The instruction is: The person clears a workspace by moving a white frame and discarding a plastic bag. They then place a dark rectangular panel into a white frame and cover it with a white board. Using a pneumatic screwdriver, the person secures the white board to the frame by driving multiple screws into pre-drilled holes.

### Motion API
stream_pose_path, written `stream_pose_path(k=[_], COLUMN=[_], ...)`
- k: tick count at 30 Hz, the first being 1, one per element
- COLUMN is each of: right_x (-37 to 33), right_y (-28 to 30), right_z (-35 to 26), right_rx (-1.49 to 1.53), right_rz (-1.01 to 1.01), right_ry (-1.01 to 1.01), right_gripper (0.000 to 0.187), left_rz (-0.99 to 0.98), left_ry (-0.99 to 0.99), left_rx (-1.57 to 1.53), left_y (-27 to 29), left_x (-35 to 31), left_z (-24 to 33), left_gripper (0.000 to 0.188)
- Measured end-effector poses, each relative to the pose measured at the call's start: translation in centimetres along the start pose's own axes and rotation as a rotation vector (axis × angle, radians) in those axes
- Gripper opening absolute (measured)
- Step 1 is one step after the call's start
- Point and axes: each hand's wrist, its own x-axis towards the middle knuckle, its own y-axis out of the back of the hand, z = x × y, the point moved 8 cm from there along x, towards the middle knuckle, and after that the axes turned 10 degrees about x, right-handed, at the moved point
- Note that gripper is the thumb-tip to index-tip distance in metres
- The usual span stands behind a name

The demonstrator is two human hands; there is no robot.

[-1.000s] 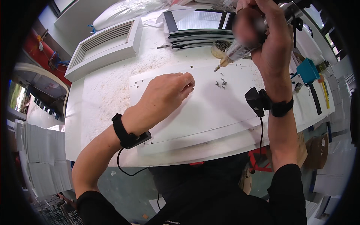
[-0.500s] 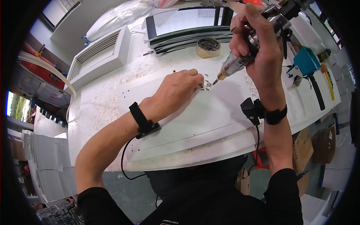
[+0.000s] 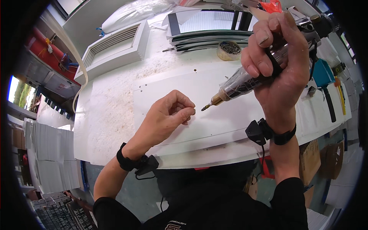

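Note:
My right hand [image 3: 283, 76] is wrapped round a metal power screwdriver [image 3: 237, 84] with a clear sleeve. Its brass nose and bit slant down to the left over a flat white panel [image 3: 226, 120]. Close to the bit's tip, with a small gap between, my left hand [image 3: 163, 119] has thumb and fingers pinched together. Whatever sits in that pinch is hidden or too small to name. Small holes or fittings dot the panel near its left end and edges. Loose screws by the tool are mostly hidden behind it.
A round tub [image 3: 229, 51] of screws stands beyond the panel, before a stack of dark-edged glass panes [image 3: 214, 38]. A white louvred frame [image 3: 115, 50] lies at the far left, near a hanging pale hose [image 3: 82, 61]. A teal-headed brush [image 3: 324, 74] lies right.
My left hand has drawn back toward me from the loose screws and now pinches beside the bit. The screwdriver has come nearer to me and left, still in my right hand.

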Motion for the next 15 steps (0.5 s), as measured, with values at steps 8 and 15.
stream_pose_path(k=[8,15], right_x=[0.4,0.5], right_y=[-4.7,-6.8], right_z=[3.5,5.6], right_rx=[-0.043,-0.037], right_rz=[-0.057,-0.081], right_ry=[-0.190,-0.206], right_gripper=[0.028,0.027], left_rz=[0.136,0.144], left_ry=[0.004,0.029], left_rx=[-0.522,-0.605], left_y=[2.0,2.3], left_x=[-5.4,-6.6], left_z=[-4.2,-4.6], left_gripper=[0.019,0.021])
